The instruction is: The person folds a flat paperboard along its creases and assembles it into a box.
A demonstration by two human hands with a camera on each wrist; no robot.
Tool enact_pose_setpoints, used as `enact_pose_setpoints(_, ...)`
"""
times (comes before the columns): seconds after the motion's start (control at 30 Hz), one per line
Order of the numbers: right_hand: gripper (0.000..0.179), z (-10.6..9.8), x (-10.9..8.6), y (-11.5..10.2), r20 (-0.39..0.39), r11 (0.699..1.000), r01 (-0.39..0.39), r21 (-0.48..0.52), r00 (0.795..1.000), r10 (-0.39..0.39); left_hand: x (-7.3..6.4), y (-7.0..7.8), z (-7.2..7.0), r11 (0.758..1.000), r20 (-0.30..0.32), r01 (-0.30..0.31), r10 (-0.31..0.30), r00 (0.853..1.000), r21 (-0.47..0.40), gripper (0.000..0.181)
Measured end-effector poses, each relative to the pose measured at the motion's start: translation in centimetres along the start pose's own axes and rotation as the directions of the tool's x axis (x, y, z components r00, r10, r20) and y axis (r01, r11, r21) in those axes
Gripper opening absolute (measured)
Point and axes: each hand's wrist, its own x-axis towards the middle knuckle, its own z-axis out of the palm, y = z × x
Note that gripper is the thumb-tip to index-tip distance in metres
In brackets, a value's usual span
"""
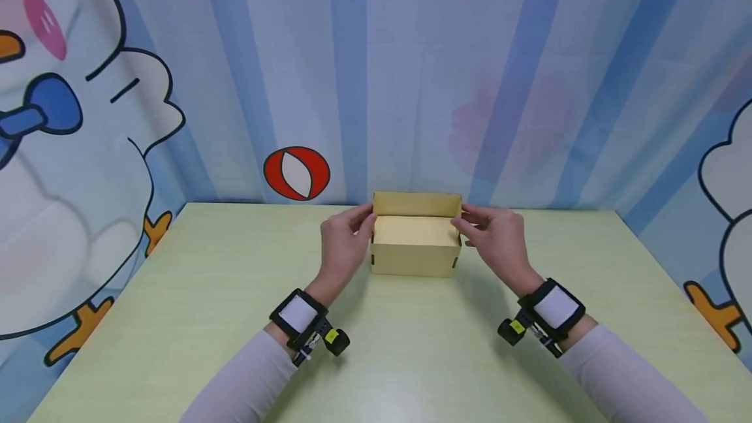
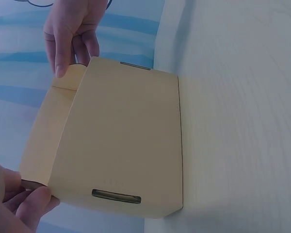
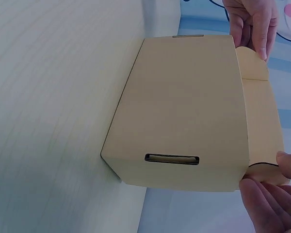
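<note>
A small tan box (image 1: pixel 416 260) with an open top stands on the table near its back edge, its low front facing me and its back panel rising higher. Dark-edged slots run near both ends of the front in the wrist views. At the box's left side, my left hand (image 1: pixel 345 240) pinches the curved side wall (image 2: pixel 31 184) between thumb and fingers. My right hand (image 1: pixel 496 240) pinches the opposite side wall (image 3: pixel 266 174) the same way, thumb on the inner face. Part of the box's inside is hidden behind the front panel in both wrist views.
The pale table (image 1: pixel 223 305) extends to both sides of the box and toward me. Right behind it hangs a blue striped curtain (image 1: pixel 399 83) printed with a red and white ball (image 1: pixel 296 173) and cartoon birds. Each wrist wears a strapped camera mount.
</note>
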Motion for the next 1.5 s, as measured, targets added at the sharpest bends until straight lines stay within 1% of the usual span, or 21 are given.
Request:
enact_pose_setpoints(0.23, 0.046, -0.28, 0.04, 0.12, 0.031, 0.999, -0.028, 0.03, 0.999, 0.027, -0.07, -0.05, -0.34, 0.996, 0.039, 0.078, -0.077, 0.996, -0.04, 0.032)
enact_pose_setpoints(0.37, 0.046, -0.29, 0.09, 0.16, 0.038, 0.999, -0.029, 0.028, 0.999, 0.028, -0.06, -0.04, -0.32, 0.994, 0.041, 0.095, -0.093, 0.995, -0.046, 0.033)
enact_pose_setpoints(0.57, 0.047, -0.23, 0.03, 0.12, 0.033, 0.999, -0.014, 0.037, 0.999, 0.012, -0.15, -0.04, -0.24, 0.997, 0.014, 0.064, -0.063, 0.998, -0.033, 0.031)
enact_pose_setpoints(0.73, 0.053, -0.41, 0.1, 0.06, 0.028, 1.0, 0.019, -0.012, 0.999, -0.019, -0.34, -0.11, -0.13, 0.999, 0.01, 0.044, -0.044, 0.999, -0.023, 0.031)
enact_pose_setpoints(0.8, 0.055, -0.52, 0.19, 0.04, 0.036, 0.999, 0.024, -0.029, 0.999, -0.022, -0.38, -0.16, -0.09, 1.0, 0.014, 0.026, -0.026, 1.0, -0.015, 0.032)
enact_pose_setpoints(0.9, 0.058, -0.64, 0.34, -0.01, 0.057, 0.999, 0.013, -0.032, 0.998, -0.012, -0.39, -0.33, -0.13, 1.0, 0.016, 0.0, 0.0, 1.0, 0.006, 0.035)
enact_pose_setpoints(1.03, 0.057, -0.73, 0.45, 0.08, 0.081, 1.0, -0.005, -0.029, 0.997, 0.007, -0.41, -0.51, -0.3, 0.999, 0.026, -0.032, 0.032, 0.999, 0.015, 0.038)
enact_pose_setpoints(1.17, 0.057, -0.76, 0.45, 0.21, 0.089, 1.0, -0.013, -0.017, 0.996, 0.015, -0.4, -0.52, -0.47, 0.999, 0.046, -0.037, 0.036, 0.998, 0.017, 0.038)
enact_pose_setpoints(1.27, 0.058, -0.69, 0.38, 0.41, 0.091, 1.0, -0.01, -0.014, 0.996, 0.011, -0.37, -0.42, -0.56, 0.999, 0.05, -0.029, 0.027, 0.998, 0.03, 0.039)
enact_pose_setpoints(1.5, 0.056, -0.58, 0.21, 0.42, 0.071, 0.999, 0.016, -0.047, 0.997, -0.013, -0.05, 0.04, -0.71, 0.996, 0.065, -0.049, 0.044, 0.997, 0.077, 0.047)
